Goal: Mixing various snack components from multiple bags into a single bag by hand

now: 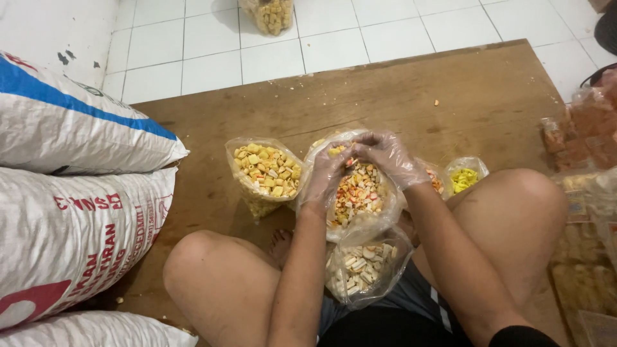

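I sit cross-legged on a brown wooden board (411,96). Both my hands wear thin clear plastic gloves. My left hand (326,177) and my right hand (385,155) meet over the mouth of a clear plastic bag of mixed orange, white and yellow snack pieces (360,196), each pinching the bag's upper rim. Left of it stands an open bag of yellow snack pieces (267,172). Between my legs lies a bag of pale stick-shaped snacks (363,270). Beyond my right wrist sit a small bag of bright yellow pieces (464,178) and a partly hidden bag of orange pieces (436,180).
Large white woven sacks (71,193) with a blue stripe and red print are stacked at the left. Packed snack bags (585,193) pile up at the right edge. Another bag of yellow snacks (270,14) stands on the white tiled floor beyond the board.
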